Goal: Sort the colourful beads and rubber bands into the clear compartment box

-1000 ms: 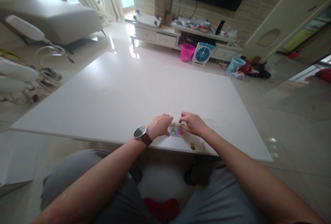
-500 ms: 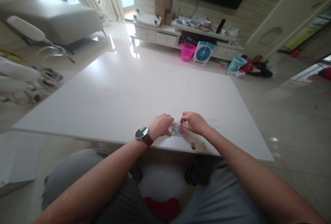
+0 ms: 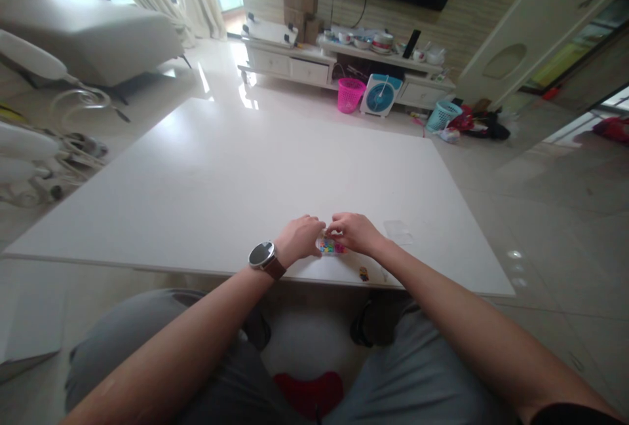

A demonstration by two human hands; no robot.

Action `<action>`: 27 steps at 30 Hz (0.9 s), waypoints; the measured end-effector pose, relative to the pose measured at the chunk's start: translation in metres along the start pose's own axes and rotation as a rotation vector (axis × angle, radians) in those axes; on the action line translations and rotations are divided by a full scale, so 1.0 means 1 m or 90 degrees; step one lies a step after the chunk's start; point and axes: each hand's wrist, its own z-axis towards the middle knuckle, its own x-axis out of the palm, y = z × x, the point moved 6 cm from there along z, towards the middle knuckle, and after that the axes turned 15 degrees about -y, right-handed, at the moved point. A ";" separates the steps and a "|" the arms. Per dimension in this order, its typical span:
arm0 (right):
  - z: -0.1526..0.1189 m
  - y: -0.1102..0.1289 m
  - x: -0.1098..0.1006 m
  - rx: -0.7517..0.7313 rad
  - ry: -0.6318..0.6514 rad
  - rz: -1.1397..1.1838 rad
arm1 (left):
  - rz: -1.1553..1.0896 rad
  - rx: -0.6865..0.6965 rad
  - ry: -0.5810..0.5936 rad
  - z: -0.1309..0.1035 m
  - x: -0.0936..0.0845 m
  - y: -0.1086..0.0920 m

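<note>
A small clear plastic box (image 3: 335,253) with bright beads of several colours in its compartments lies near the table's front edge. My left hand (image 3: 299,240) grips the box at its left side, thumb in front and fingers behind. Over the box's back part, my right hand (image 3: 354,231) is closed, fingertips pinched together and dipping into it; whatever they hold is too small to make out. Nearer the edge is a tiny yellow and dark figure charm (image 3: 363,274). Beside it, a small pale piece (image 3: 384,274) shows partly, next to my right forearm.
A clear flat lid (image 3: 398,232) lies on the white table (image 3: 196,183), right of my right hand. Beyond the table stand a pink basket (image 3: 350,95), a blue and white fan (image 3: 380,95) and a low cabinet (image 3: 287,65) with dishes.
My right hand has moved left across the box, toward my left hand, and now covers more of its back part. The clear lid shows more plainly. The view has shifted slightly.
</note>
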 end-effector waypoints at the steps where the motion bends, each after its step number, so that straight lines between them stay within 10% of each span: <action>1: 0.000 0.001 0.000 0.002 0.003 -0.001 | -0.001 0.000 0.000 0.000 0.000 0.000; 8: -0.003 -0.029 -0.025 0.070 -0.004 -0.004 | 0.003 0.000 0.004 0.000 0.000 -0.001; 15: -0.042 -0.105 -0.040 0.251 0.204 -0.068 | 0.004 -0.005 0.011 -0.001 0.000 -0.001; 20: -0.065 -0.114 -0.032 0.370 0.325 -0.125 | 0.016 -0.013 0.022 -0.002 -0.004 -0.003; 27: -0.065 -0.127 -0.030 0.454 0.299 -0.198 | 0.018 -0.019 0.033 -0.001 -0.007 -0.005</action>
